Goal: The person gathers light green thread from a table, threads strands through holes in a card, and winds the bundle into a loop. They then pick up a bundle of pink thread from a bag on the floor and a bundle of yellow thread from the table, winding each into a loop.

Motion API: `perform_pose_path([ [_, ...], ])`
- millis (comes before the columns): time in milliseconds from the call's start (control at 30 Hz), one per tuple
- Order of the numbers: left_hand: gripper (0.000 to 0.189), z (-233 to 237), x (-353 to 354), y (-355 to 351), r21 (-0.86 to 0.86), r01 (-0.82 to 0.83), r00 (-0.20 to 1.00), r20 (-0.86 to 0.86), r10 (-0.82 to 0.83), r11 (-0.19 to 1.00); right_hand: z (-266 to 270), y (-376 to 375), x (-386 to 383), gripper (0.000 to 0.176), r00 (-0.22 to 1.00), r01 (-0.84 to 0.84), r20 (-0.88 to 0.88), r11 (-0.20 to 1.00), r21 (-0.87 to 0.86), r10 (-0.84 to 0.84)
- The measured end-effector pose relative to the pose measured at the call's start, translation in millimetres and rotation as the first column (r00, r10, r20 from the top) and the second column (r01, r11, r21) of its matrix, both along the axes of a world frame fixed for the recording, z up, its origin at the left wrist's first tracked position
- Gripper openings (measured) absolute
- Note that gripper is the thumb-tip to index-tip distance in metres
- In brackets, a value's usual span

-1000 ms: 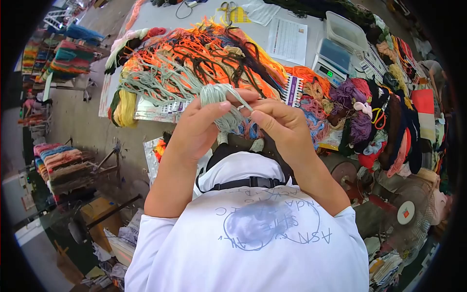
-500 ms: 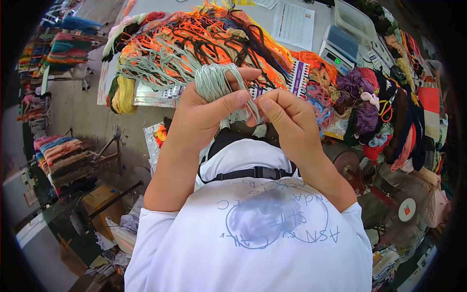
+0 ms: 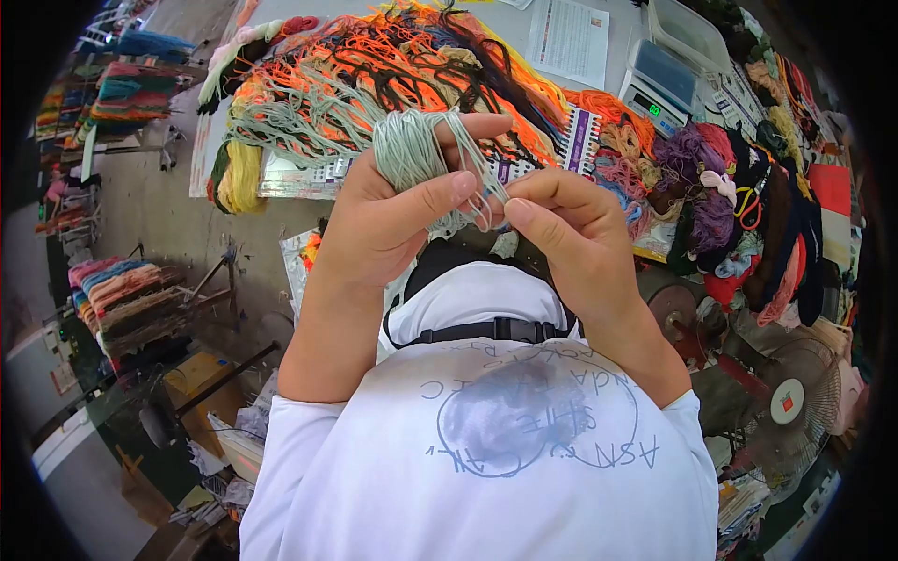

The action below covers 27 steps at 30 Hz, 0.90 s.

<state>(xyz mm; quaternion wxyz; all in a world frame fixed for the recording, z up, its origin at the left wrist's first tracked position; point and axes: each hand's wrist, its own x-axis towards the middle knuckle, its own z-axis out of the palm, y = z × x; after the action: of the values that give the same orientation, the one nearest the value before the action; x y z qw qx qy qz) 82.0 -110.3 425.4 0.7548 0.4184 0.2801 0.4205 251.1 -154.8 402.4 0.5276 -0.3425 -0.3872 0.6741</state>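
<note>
Pale grey-green yarn [image 3: 409,150] is wound in a thick bundle round the fingers of my left hand [image 3: 398,224]. That hand's index finger points out to the right with strands looped over it, and the thumb lies below them. At its tip, my right hand [image 3: 575,220] pinches several of these strands, between thumb and index finger, just right of the left thumb. Its other fingers are curled in. Loose lengths of similar pale yarn [image 3: 299,126] spread over the table behind my left hand.
On the table lies a large pile of orange and black yarn [image 3: 383,70]. Purple-and-white cards [image 3: 582,140], a digital scale [image 3: 655,103], a printed sheet [image 3: 568,42] and purple yarn [image 3: 702,168] are there too. A fan [image 3: 786,402] stands at lower right; yarn racks [image 3: 131,93] are at left.
My right hand has shifted slightly down and right, and the strands it pinches now fan out more visibly from the left index finger. The bundle stays round my left hand.
</note>
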Motion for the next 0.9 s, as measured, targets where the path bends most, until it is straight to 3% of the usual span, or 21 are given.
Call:
perform_pose_path([
  [233,0.052,4.8,2.3,-1.1,-0.039,0.044,0.999,0.006,-0.044,0.998,3.9,-1.5,0.7,0.011,0.999,-0.017,-0.031,0.999,-0.032,0.016],
  [400,0.054,6.3,6.0,-2.1,-0.021,-0.001,0.995,-0.104,-0.001,1.0,10.6,-2.3,3.0,0.011,1.0,-0.015,0.019,0.998,-0.066,0.016],
  [900,0.045,8.2,9.5,0.0,-0.039,0.01,0.997,-0.076,-0.013,0.999,12.9,-1.4,9.4,0.013,0.999,-0.026,-0.042,0.996,-0.091,0.023],
])
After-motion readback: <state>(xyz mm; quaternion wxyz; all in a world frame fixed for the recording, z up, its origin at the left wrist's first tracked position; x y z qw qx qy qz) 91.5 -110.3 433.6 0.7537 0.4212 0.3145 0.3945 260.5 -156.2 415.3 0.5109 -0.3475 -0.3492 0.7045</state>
